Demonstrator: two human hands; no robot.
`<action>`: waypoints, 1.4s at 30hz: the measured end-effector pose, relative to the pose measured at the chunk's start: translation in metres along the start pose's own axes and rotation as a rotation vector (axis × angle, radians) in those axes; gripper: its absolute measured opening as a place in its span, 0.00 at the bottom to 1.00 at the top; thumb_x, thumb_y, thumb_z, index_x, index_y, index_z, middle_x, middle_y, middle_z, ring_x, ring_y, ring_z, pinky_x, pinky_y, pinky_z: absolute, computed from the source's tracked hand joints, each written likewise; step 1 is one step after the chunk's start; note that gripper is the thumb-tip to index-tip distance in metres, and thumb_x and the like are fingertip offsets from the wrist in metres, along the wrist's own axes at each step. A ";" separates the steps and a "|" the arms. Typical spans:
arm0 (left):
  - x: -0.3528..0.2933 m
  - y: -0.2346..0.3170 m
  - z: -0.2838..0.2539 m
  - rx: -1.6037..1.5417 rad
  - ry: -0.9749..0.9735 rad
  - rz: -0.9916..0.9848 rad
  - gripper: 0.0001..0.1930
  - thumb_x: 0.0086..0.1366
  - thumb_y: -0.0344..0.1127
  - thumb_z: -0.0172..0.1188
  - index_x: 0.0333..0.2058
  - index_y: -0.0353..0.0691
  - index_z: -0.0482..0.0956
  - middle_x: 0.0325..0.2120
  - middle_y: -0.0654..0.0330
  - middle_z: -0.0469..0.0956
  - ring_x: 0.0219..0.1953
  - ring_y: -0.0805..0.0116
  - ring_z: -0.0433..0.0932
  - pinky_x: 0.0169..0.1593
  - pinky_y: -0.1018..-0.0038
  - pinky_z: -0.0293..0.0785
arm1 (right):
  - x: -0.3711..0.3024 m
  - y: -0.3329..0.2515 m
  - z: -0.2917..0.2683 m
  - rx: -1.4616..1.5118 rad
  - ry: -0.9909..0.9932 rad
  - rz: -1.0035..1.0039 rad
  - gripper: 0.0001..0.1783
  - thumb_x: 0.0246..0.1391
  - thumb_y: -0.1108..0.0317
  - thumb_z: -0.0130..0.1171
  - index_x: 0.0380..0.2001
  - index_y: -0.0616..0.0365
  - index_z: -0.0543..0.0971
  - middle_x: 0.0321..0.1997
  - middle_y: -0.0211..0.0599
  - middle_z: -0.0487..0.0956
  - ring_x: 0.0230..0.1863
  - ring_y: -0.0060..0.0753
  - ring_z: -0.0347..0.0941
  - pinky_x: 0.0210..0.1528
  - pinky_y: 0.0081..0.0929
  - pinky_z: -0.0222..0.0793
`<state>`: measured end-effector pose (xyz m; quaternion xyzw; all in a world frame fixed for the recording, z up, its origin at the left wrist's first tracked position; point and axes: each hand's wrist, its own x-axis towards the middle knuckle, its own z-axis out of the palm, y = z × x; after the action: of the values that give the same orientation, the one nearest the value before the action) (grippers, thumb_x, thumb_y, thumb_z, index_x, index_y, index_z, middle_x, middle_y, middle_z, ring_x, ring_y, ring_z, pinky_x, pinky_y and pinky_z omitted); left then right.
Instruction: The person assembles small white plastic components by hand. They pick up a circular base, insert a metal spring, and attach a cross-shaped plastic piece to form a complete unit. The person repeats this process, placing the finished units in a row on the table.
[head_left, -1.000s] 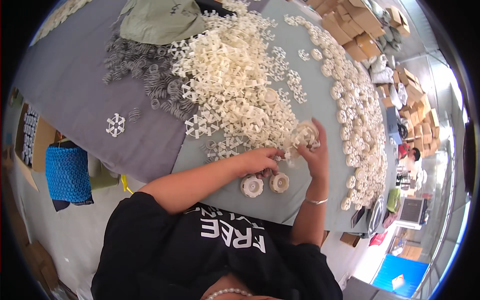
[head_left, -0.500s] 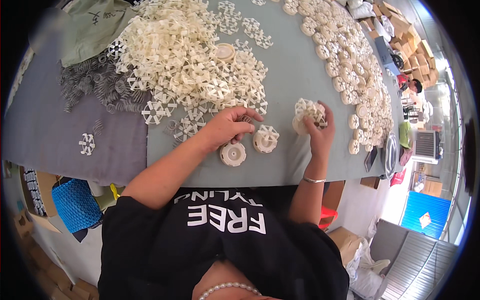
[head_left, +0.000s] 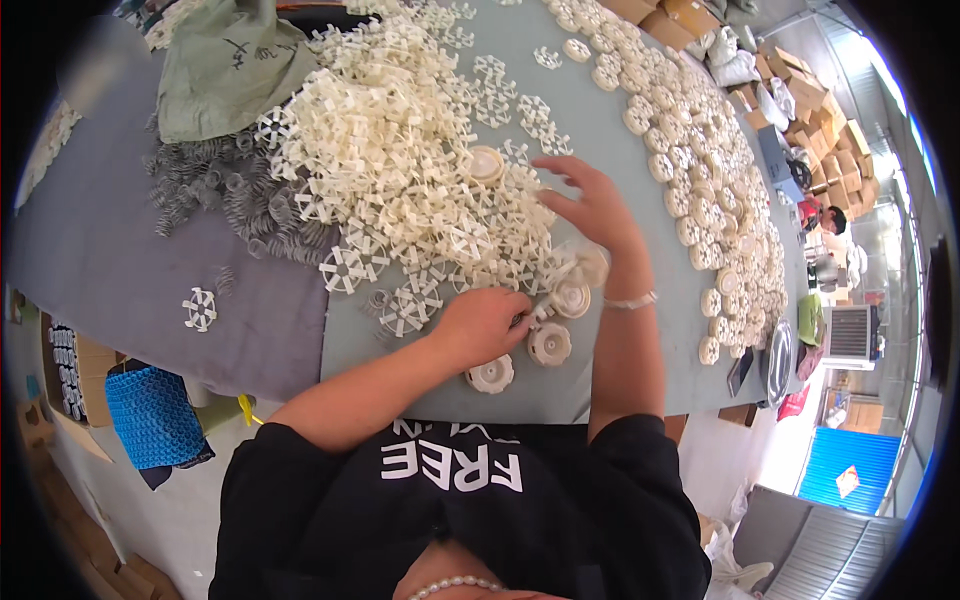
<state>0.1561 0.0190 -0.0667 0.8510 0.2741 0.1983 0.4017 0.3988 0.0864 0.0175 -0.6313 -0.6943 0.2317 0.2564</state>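
Observation:
My left hand is closed, its fingers curled round a small dark coil spring that shows only in part. Against its fingertips is a white spoked piece, partly blurred. Just beyond lie two round cream caps, one cap right of the fingers and another cap below them. A third round part sits farther up, beside blurred pale pieces. My right hand is raised at the right edge of the heap of white spoked pieces, fingers apart and holding nothing.
Grey coil springs lie piled left of the heap, under a green cloth sack. A lone spoked piece lies on the dark cloth. Rows of assembled round parts cover the table's right side. Cardboard boxes stand beyond.
My right hand has let go of the white parts it held and moved up and left to the heap. My left hand has shifted down beside the caps. The view has shifted slightly.

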 end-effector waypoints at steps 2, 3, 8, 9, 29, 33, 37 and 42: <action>0.004 -0.001 -0.007 0.030 0.010 -0.049 0.11 0.67 0.42 0.65 0.40 0.42 0.86 0.32 0.52 0.83 0.37 0.47 0.84 0.42 0.54 0.80 | 0.038 -0.009 0.034 -0.022 -0.067 0.051 0.32 0.50 0.60 0.75 0.61 0.46 0.82 0.63 0.34 0.82 0.62 0.39 0.78 0.64 0.40 0.72; 0.006 -0.001 -0.009 0.039 0.008 -0.067 0.11 0.67 0.41 0.64 0.39 0.40 0.86 0.32 0.51 0.84 0.37 0.46 0.84 0.42 0.53 0.80 | 0.054 -0.015 0.042 -0.132 -0.102 0.037 0.32 0.50 0.60 0.75 0.60 0.47 0.82 0.62 0.34 0.82 0.62 0.40 0.78 0.65 0.40 0.72; 0.005 -0.001 -0.016 0.000 0.053 -0.088 0.11 0.67 0.42 0.65 0.38 0.41 0.86 0.32 0.51 0.84 0.37 0.47 0.84 0.42 0.54 0.80 | 0.059 -0.024 0.039 -0.236 0.020 -0.147 0.26 0.49 0.60 0.76 0.52 0.52 0.84 0.54 0.38 0.83 0.55 0.37 0.80 0.61 0.37 0.75; 0.004 0.001 -0.018 -0.013 0.034 -0.106 0.10 0.67 0.42 0.65 0.38 0.42 0.86 0.32 0.51 0.84 0.37 0.47 0.84 0.42 0.55 0.80 | 0.045 -0.021 0.031 -0.147 0.062 -0.096 0.24 0.49 0.57 0.77 0.48 0.53 0.85 0.48 0.38 0.83 0.49 0.36 0.80 0.54 0.36 0.75; 0.012 0.003 0.007 0.522 0.196 0.093 0.20 0.66 0.39 0.65 0.56 0.51 0.79 0.31 0.56 0.84 0.32 0.52 0.85 0.34 0.56 0.82 | -0.103 0.060 0.034 -0.152 0.361 0.090 0.25 0.56 0.55 0.72 0.54 0.53 0.84 0.59 0.47 0.82 0.60 0.54 0.78 0.64 0.44 0.74; 0.020 -0.012 0.000 0.632 0.284 0.034 0.16 0.67 0.35 0.61 0.53 0.50 0.82 0.30 0.54 0.83 0.32 0.51 0.85 0.34 0.55 0.81 | -0.089 0.082 0.018 0.044 0.371 0.368 0.25 0.59 0.53 0.68 0.55 0.55 0.84 0.52 0.47 0.86 0.55 0.52 0.82 0.61 0.43 0.76; 0.048 -0.021 -0.013 0.659 0.358 0.084 0.17 0.68 0.33 0.56 0.53 0.50 0.83 0.34 0.52 0.84 0.39 0.50 0.85 0.40 0.53 0.81 | -0.149 0.110 -0.009 0.350 0.509 0.387 0.27 0.67 0.47 0.59 0.54 0.60 0.84 0.43 0.43 0.86 0.43 0.36 0.83 0.43 0.36 0.77; 0.075 -0.025 -0.017 0.555 0.256 -0.115 0.19 0.69 0.39 0.57 0.57 0.49 0.81 0.40 0.50 0.84 0.46 0.48 0.84 0.46 0.51 0.81 | -0.234 0.112 0.014 0.563 0.698 0.577 0.26 0.71 0.45 0.55 0.45 0.60 0.83 0.26 0.31 0.81 0.20 0.28 0.77 0.13 0.27 0.64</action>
<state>0.1972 0.0892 -0.0681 0.8794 0.4140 0.1981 0.1267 0.4907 -0.1355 -0.0804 -0.7430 -0.2768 0.2463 0.5573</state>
